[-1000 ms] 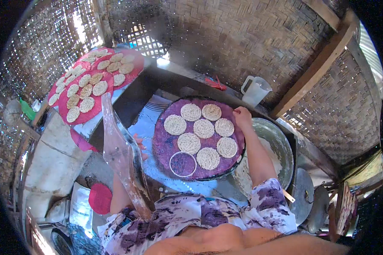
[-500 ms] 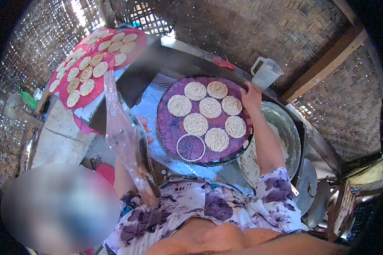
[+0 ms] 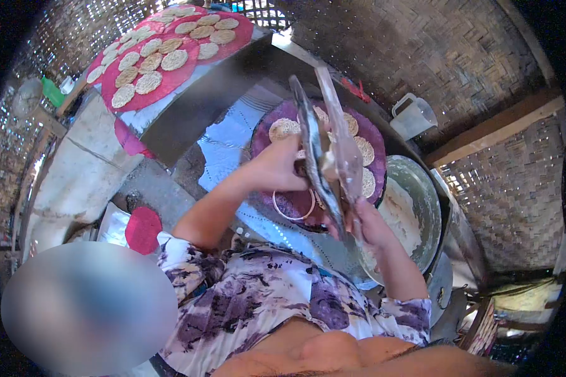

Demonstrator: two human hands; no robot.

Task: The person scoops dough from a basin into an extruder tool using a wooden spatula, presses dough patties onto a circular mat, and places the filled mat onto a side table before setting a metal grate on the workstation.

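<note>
Taking the round tray (image 3: 378, 139) as the clock, with the person at six, both hands meet over it at a long two-armed press (image 3: 346, 147); one of its arms is pale, the other dark and shiny, the upper ends point towards eleven and the lower ends towards five; a pale lump (image 3: 329, 164) sits between the two arms.

The left hand (image 3: 282, 164) comes in from eight o'clock, elbow bent outward and forearm slanting towards two, back of the hand uppermost; it meets the dark arm about midway along, its fingertips hidden there, so I cannot tell how tightly they close; the right hand (image 3: 371, 227) comes from five, forearm slanting towards eleven, its fingers curled round the lower part of the press.

Under the press, pale round cakes (image 3: 284, 129) lie on the tray's purple cover, some partly hidden; a white ring (image 3: 292, 218) lies near the tray's seven o'clock edge, just below the left wrist; the large bowl (image 3: 435, 217) is at four, beside the right forearm, with pale dough (image 3: 401, 210) in it; a jug (image 3: 415, 117) stands at two; pink cloths (image 3: 163, 88) bearing more cakes spread at ten.
</note>
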